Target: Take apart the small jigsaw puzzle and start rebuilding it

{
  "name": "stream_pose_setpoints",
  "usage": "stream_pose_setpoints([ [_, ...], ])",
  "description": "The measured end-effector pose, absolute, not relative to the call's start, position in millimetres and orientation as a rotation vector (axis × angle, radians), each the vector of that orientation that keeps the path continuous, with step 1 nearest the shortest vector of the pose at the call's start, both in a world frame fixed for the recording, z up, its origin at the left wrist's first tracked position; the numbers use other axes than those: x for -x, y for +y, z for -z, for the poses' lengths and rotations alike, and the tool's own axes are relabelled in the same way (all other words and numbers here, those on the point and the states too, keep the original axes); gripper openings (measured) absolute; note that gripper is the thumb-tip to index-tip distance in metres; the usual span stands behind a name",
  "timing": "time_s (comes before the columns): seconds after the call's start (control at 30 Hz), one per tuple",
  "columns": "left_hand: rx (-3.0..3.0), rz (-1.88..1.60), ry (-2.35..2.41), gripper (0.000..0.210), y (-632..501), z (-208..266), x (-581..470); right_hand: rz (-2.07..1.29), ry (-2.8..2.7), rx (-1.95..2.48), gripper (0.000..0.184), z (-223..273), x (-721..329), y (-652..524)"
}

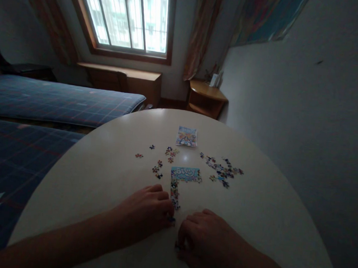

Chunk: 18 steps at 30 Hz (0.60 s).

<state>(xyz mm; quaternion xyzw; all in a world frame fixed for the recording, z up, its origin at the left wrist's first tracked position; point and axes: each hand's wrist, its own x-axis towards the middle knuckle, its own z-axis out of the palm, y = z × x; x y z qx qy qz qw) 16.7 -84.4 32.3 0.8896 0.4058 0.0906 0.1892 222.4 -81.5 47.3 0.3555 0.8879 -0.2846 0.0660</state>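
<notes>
A partly joined jigsaw puzzle [186, 174] lies on the round table, its lettered top strip and left column forming a corner. Just below that column, my left hand [155, 205] is closed on a small dark puzzle piece [171, 219] near the tabletop. To its right, my right hand [201, 236] has its fingers curled in a pinch around another puzzle piece [177, 245], mostly hidden by the fingertips. Loose pieces [225, 169] make a pile right of the joined part, and a smaller group [157, 170] lies to its left.
A square picture packet [186, 136] rests toward the far side of the white round table [103, 174]. A few more pieces [171, 151] lie between. Plaid beds [47, 97] stand at left, a corner shelf [207, 91] behind, and a wall [289, 108] at right.
</notes>
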Motion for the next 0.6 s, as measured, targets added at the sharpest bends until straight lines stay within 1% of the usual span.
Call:
stream_pose_setpoints([
  [0.13,-2.447,-0.208,1.232,0.007,-88.8,-33.1,-19.8,0.875,2.677,-1.122,0.008,-50.4,-222.3,-80.2],
  [0.23,-2.409,-0.234,1.297,0.006,-90.6,-32.0,-20.2,0.863,2.710,-1.164,0.010,-49.7,-223.7,-77.4],
  [0.3,-2.384,-0.256,1.306,0.004,-91.5,-30.6,-20.0,0.867,2.721,-1.189,0.013,-48.5,-225.1,-75.2],
  [0.4,-2.352,-0.281,1.312,0.008,-92.3,-29.2,-19.7,0.875,2.741,-1.193,0.011,-46.6,-226.6,-73.2],
  [0.47,-2.349,-0.292,1.317,0.006,-92.6,-29.2,-19.8,0.875,2.766,-1.186,0.009,-45.2,-227.0,-72.7],
  [0.6,-2.309,-0.320,1.307,0.010,-92.5,-27.9,-20.6,0.876,2.806,-1.189,0.012,-43.0,-227.1,-72.1],
])
